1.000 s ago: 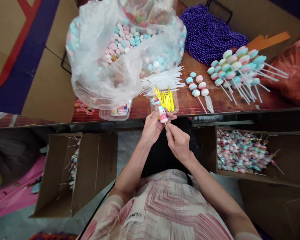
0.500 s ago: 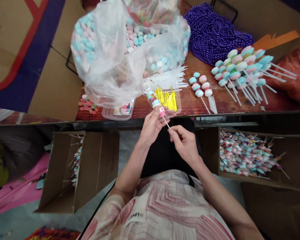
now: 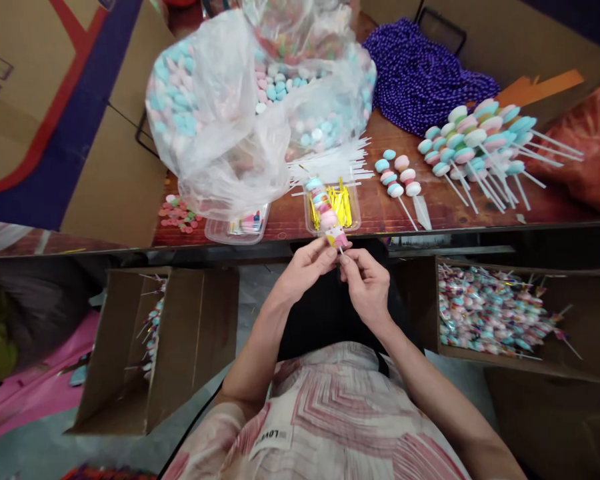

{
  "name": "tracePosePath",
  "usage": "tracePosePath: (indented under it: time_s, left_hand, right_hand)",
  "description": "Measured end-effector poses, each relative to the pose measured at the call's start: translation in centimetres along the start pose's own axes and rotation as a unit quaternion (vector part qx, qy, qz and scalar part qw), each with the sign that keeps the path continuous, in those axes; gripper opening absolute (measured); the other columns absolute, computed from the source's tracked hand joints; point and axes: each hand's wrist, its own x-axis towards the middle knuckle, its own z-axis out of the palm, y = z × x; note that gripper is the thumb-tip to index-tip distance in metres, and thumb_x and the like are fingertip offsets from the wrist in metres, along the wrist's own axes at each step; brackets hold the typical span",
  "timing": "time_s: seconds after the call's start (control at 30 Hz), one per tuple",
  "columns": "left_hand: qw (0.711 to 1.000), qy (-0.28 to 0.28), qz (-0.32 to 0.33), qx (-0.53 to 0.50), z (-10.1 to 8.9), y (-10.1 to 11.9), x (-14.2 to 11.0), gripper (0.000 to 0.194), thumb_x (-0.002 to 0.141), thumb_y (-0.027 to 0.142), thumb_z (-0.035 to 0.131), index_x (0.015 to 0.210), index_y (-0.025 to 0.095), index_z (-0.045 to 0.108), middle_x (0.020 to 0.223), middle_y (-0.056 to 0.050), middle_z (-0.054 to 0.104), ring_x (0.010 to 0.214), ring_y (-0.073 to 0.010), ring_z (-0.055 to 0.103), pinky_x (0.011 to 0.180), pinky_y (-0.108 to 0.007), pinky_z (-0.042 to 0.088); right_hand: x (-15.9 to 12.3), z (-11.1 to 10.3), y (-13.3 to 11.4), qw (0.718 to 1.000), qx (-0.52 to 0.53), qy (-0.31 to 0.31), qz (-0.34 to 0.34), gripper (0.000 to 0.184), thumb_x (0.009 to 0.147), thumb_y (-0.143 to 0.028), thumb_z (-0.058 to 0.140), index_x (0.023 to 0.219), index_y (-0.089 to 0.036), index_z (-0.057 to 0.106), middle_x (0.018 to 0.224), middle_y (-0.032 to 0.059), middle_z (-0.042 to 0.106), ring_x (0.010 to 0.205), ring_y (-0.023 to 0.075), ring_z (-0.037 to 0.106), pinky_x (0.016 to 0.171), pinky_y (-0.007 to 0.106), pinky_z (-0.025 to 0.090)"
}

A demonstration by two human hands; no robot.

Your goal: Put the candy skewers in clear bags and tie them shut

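Note:
My left hand (image 3: 303,267) pinches the lower end of a wrapped candy skewer (image 3: 324,212) of pastel blue, pink and white discs, which points up and away over the table edge. My right hand (image 3: 366,283) is closed on the skewer's thin white stick just below the wrapper. Right behind the skewer sits a small clear tub of yellow twist ties (image 3: 341,203). Beside that tub lie white sticks (image 3: 330,163) in a loose heap.
A big clear bag of pastel candies (image 3: 240,107) fills the table's left. Unwrapped skewers (image 3: 475,143) and purple beads (image 3: 420,73) lie right. A second clear tub (image 3: 235,227) stands at the edge. Cardboard boxes (image 3: 490,310) (image 3: 150,340) with wrapped skewers flank my lap.
The skewer has swung from leaning left to nearly upright. My right hand has slid up the stick and closed in under the wrapper, next to my left fingers.

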Motion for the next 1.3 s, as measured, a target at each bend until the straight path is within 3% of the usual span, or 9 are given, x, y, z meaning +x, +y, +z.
tracePosePath:
  time_s: [0.13, 0.27, 0.63, 0.77, 0.9, 0.97, 1.07, 1.17, 1.3]
  left_hand:
    - [0.996, 0.075, 0.026, -0.052, -0.3, 0.3, 0.5, 0.052, 0.075, 0.057, 0.077, 0.110, 0.019, 0.071, 0.103, -0.009, 0.077, 0.094, -0.0220, 0.074, 0.086, -0.032, 0.055]
    - [0.994, 0.070, 0.040, -0.067, 0.7, 0.1, 1.2, 0.043, 0.076, 0.052, 0.078, 0.094, 0.014, 0.070, 0.093, -0.012, 0.078, 0.091, -0.0255, 0.075, 0.083, -0.035, 0.056]
    - [0.991, 0.064, 0.062, -0.098, 1.2, -1.0, -0.1, 0.031, 0.082, 0.042, 0.073, 0.096, 0.014, 0.072, 0.095, -0.012, 0.077, 0.081, -0.0200, 0.071, 0.055, -0.023, 0.047]
    - [0.987, 0.082, 0.109, -0.079, 0.9, -1.4, -0.8, 0.026, 0.086, 0.039, 0.070, 0.100, 0.017, 0.073, 0.102, -0.010, 0.076, 0.067, -0.0122, 0.063, 0.053, -0.022, 0.045]
    - [0.989, 0.022, 0.098, -0.110, -0.2, -0.1, -2.3, 0.035, 0.086, 0.042, 0.069, 0.109, 0.017, 0.072, 0.100, -0.011, 0.073, 0.080, -0.0181, 0.066, 0.064, -0.027, 0.052]
    - [0.986, 0.014, 0.098, -0.132, -0.9, 0.8, -2.8, 0.037, 0.085, 0.044, 0.071, 0.108, 0.015, 0.072, 0.084, -0.009, 0.068, 0.076, -0.0185, 0.065, 0.059, -0.027, 0.051]
    - [0.977, 0.073, 0.157, -0.128, -1.6, 1.4, -2.9, 0.032, 0.084, 0.043, 0.072, 0.101, 0.015, 0.072, 0.064, -0.001, 0.053, 0.068, -0.0154, 0.058, 0.057, -0.025, 0.050]
    - [0.962, 0.150, 0.204, -0.102, -1.7, 1.4, -2.3, 0.029, 0.085, 0.042, 0.072, 0.096, 0.015, 0.072, 0.058, 0.004, 0.042, 0.060, -0.0100, 0.048, 0.062, -0.024, 0.049]
    - [0.967, 0.174, 0.161, -0.094, -1.8, 0.9, -1.7, 0.030, 0.085, 0.045, 0.071, 0.093, 0.016, 0.067, 0.057, 0.007, 0.036, 0.049, -0.0050, 0.028, 0.045, -0.018, 0.029]
  right_hand:
    - [-0.5, 0.4, 0.4, 1.000, -0.021, -0.008, -0.005, 0.019, 0.095, -0.029, 0.053, 0.079, -0.020, 0.059, 0.058, -0.0055, 0.049, 0.051, 0.0086, 0.044, 0.050, 0.023, 0.035]
    - [-0.8, 1.0, 0.7, 0.999, -0.032, -0.035, -0.014, 0.018, 0.095, -0.027, 0.053, 0.079, -0.019, 0.060, 0.059, -0.0057, 0.048, 0.050, 0.0078, 0.043, 0.050, 0.023, 0.034]
    - [-0.5, 1.2, 0.3, 0.996, 0.030, -0.064, 0.052, 0.021, 0.094, -0.032, 0.055, 0.076, -0.020, 0.058, 0.063, -0.0044, 0.052, 0.056, 0.0097, 0.046, 0.057, 0.024, 0.039]
    - [0.2, 2.0, -0.1, 0.985, 0.109, -0.074, 0.114, 0.022, 0.091, -0.041, 0.059, 0.083, -0.020, 0.062, 0.066, -0.0032, 0.056, 0.055, 0.0098, 0.045, 0.052, 0.023, 0.036]
    - [0.8, 2.8, -1.7, 0.948, 0.209, -0.113, 0.210, 0.034, 0.089, -0.044, 0.057, 0.066, -0.020, 0.055, 0.045, -0.0067, 0.042, 0.040, 0.0074, 0.030, 0.043, 0.023, 0.024]
    - [1.3, 2.8, -2.9, 0.949, 0.155, -0.197, 0.191, 0.034, 0.090, -0.040, 0.052, 0.064, -0.019, 0.056, 0.046, -0.0046, 0.047, 0.040, 0.0081, 0.035, 0.045, 0.023, 0.025]
    - [3.1, 2.5, -4.4, 0.944, -0.101, -0.307, 0.062, 0.031, 0.091, -0.026, 0.046, 0.063, -0.018, 0.059, 0.056, 0.0001, 0.059, 0.050, 0.0107, 0.048, 0.054, 0.025, 0.031]
    - [6.1, 2.7, -4.9, 0.894, -0.391, -0.219, -0.022, 0.027, 0.093, -0.020, 0.044, 0.078, -0.017, 0.067, 0.076, 0.0057, 0.068, 0.068, 0.0154, 0.057, 0.060, 0.027, 0.031]
    - [10.3, 3.8, -3.8, 0.820, -0.557, -0.132, -0.006, 0.025, 0.095, -0.021, 0.045, 0.101, -0.016, 0.069, 0.103, 0.0150, 0.070, 0.089, 0.0238, 0.063, 0.065, 0.028, 0.037]
